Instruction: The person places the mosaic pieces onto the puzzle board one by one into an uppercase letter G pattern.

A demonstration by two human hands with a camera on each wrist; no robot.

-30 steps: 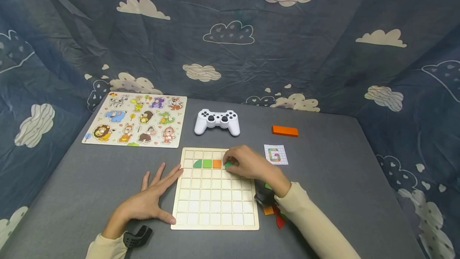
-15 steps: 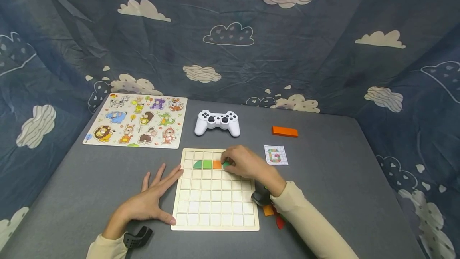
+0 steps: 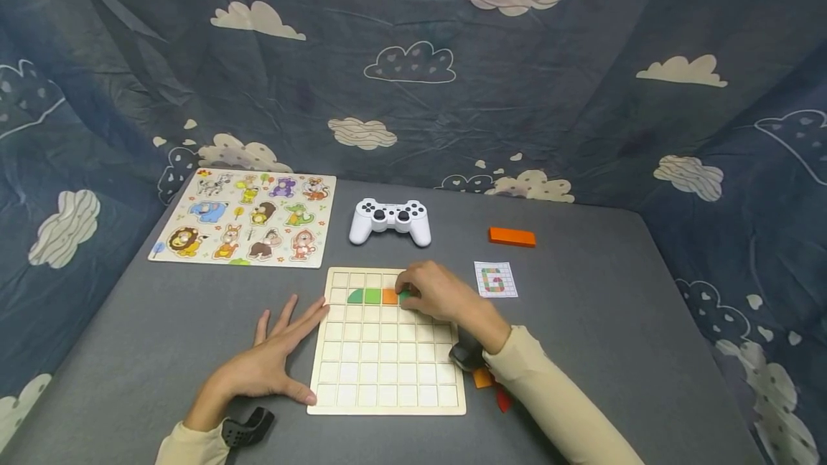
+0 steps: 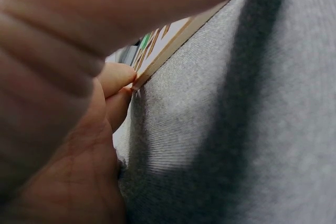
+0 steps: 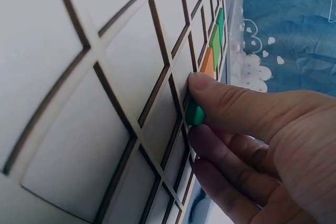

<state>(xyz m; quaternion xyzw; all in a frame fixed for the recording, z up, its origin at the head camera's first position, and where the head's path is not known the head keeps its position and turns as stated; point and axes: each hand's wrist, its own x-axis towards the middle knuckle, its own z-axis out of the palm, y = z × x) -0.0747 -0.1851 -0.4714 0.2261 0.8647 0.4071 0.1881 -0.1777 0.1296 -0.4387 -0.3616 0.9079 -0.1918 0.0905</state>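
Observation:
A pale wooden grid board [image 3: 388, 372] lies on the grey table. In its second row from the far edge sit a dark green rounded piece [image 3: 355, 297], a light green square [image 3: 372, 296] and an orange square [image 3: 390, 296]. Just right of the orange one, my right hand [image 3: 442, 296] pinches a dark green tile [image 5: 195, 114] between thumb and fingers, at the grid's surface; its far side is hidden. My left hand [image 3: 271, 361] is spread beside the board, thumb and fingertips touching its left edge [image 4: 163, 56].
Orange [image 3: 482, 377] and red [image 3: 503, 400] pieces lie partly under the right forearm. Beyond the board are a white game controller [image 3: 390, 221], an animal puzzle [image 3: 248, 217], an orange block [image 3: 512, 237] and a small pattern card [image 3: 495, 279]. Cloud-printed cloth [image 3: 413, 135] backs the table.
My right hand has shifted slightly left with the dark green tile, bringing it up close to the orange square. The left hand stays at the board's edge.

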